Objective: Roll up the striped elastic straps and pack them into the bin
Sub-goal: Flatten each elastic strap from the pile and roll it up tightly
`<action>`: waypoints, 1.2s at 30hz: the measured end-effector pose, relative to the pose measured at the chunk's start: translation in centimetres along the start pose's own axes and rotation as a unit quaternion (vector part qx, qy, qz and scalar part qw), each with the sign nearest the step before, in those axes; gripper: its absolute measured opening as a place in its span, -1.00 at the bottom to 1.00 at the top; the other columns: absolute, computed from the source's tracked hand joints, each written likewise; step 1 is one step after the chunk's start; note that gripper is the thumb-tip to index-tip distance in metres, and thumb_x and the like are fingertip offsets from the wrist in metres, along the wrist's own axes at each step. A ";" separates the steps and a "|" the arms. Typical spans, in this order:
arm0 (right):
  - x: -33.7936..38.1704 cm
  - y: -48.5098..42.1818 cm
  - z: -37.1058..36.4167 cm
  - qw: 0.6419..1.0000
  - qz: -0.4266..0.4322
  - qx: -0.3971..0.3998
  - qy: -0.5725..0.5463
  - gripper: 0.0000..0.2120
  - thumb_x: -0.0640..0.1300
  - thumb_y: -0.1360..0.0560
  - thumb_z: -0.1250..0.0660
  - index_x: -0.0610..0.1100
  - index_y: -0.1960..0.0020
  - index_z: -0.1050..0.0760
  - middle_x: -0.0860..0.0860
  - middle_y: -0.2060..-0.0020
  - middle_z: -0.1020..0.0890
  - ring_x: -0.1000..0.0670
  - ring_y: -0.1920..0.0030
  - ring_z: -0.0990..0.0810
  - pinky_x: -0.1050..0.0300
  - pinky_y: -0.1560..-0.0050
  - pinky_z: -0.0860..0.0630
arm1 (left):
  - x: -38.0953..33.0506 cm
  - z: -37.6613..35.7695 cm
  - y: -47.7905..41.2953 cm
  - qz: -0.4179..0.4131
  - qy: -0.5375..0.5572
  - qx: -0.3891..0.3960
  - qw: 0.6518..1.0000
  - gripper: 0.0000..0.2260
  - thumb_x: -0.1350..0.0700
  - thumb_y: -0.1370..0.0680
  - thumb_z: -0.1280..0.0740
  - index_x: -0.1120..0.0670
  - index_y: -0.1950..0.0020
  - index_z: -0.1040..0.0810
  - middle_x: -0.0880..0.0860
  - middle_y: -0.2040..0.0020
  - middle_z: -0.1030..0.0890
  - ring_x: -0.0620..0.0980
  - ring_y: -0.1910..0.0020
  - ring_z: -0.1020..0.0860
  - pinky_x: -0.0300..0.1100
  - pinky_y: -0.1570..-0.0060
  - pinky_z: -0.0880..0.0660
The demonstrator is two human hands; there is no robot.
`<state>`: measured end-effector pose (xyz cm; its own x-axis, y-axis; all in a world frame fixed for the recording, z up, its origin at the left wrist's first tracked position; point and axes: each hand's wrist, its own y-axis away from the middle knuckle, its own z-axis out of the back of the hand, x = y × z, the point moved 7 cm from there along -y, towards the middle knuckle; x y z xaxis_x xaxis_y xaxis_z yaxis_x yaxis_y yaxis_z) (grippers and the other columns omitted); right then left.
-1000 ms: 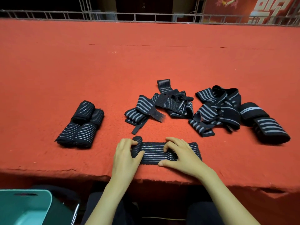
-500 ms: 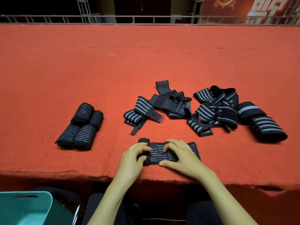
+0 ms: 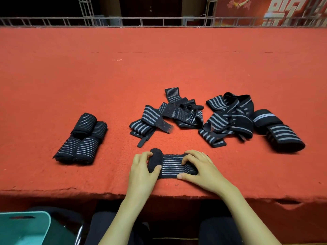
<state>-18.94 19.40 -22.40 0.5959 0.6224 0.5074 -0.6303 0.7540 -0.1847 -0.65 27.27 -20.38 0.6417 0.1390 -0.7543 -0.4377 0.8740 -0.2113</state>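
Observation:
A black strap with thin grey stripes [image 3: 174, 166] lies flat near the front edge of the red table [image 3: 159, 68]. Its left end is wound into a thick roll. My left hand [image 3: 143, 171] grips that roll between thumb and fingers. My right hand [image 3: 200, 167] rests on the strap's right part, fingers bent and pressing it onto the cloth. Several finished rolls [image 3: 83, 139] sit grouped to the left. Two loose tangles of unrolled straps [image 3: 169, 114] [image 3: 228, 118] lie behind my hands. The teal bin [image 3: 23, 227] stands below the table at the lower left.
Two wide folded straps [image 3: 277, 131] lie at the far right. A metal rail [image 3: 159, 21] runs along the table's far edge. The table's front edge [image 3: 88, 190] is frayed, with my legs below it.
The roll under my left hand has grown and moved right along the strap, leaving a shorter flat part. My right hand has stayed on the strap's right end.

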 end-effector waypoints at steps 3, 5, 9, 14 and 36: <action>-0.3 0.2 0.1 1.000 -0.006 0.000 -0.002 -0.55 0.42 -0.31 -0.25 0.13 -0.02 -0.42 0.24 -0.24 -0.37 0.17 -0.34 -0.25 0.17 -0.41 -0.02 | -1.4 -0.8 0.1 -0.062 -0.026 -0.001 0.998 -0.66 0.18 -0.43 -0.44 0.08 -0.19 -0.52 -0.06 -0.03 -0.42 -0.04 -0.05 -0.45 -0.22 -0.11 -0.36; -0.6 0.3 0.3 1.000 -0.009 -0.001 -0.004 -0.54 0.42 -0.31 -0.25 0.14 -0.03 -0.42 0.23 -0.25 -0.37 0.17 -0.33 -0.25 0.09 -0.43 -0.09 | -2.2 -1.4 0.2 -0.101 -0.042 0.003 0.994 -0.67 0.21 -0.41 -0.45 0.11 -0.17 -0.55 -0.05 -0.02 -0.44 -0.06 -0.05 -0.42 -0.24 -0.09 -0.35; -1.2 0.6 0.4 1.000 -0.021 -0.003 0.001 -0.54 0.45 -0.29 -0.24 0.18 -0.03 -0.40 0.18 -0.29 -0.37 0.13 -0.35 -0.25 -0.01 -0.45 -0.13 | -3.4 -2.6 0.4 -0.144 -0.050 0.024 0.988 -0.64 0.14 -0.40 -0.48 0.10 -0.18 -0.57 -0.12 0.00 -0.39 -0.13 -0.01 -0.34 -0.33 -0.05 -0.28; -2.4 1.0 1.0 0.999 -0.038 -0.014 0.004 -0.37 0.58 -0.21 -0.17 0.16 -0.05 -0.42 0.16 -0.31 -0.38 0.11 -0.37 -0.26 -0.02 -0.44 -0.14 | -4.0 -3.5 0.7 -0.168 -0.020 0.051 0.984 -0.67 0.02 -0.41 -0.48 0.04 -0.15 -0.62 -0.15 -0.05 -0.44 -0.17 -0.08 -0.36 -0.52 -0.07 -0.23; -2.5 1.2 1.0 0.998 -0.061 -0.008 -0.014 -0.47 0.47 -0.24 -0.23 0.17 -0.07 -0.42 0.17 -0.34 -0.33 0.15 -0.39 -0.20 -0.06 -0.48 -0.05 | -2.3 -3.7 -0.8 0.078 0.099 0.117 0.985 -0.61 0.14 -0.43 -0.43 -0.01 -0.20 -0.39 -0.10 0.17 -0.54 -0.17 0.31 -0.53 -0.36 0.28 -0.43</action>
<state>-21.71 18.57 -23.03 0.6534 0.5193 0.5508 -0.5454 0.8275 -0.1332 -4.15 24.49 -20.78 0.4322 0.2061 -0.8779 -0.3494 0.9357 0.0477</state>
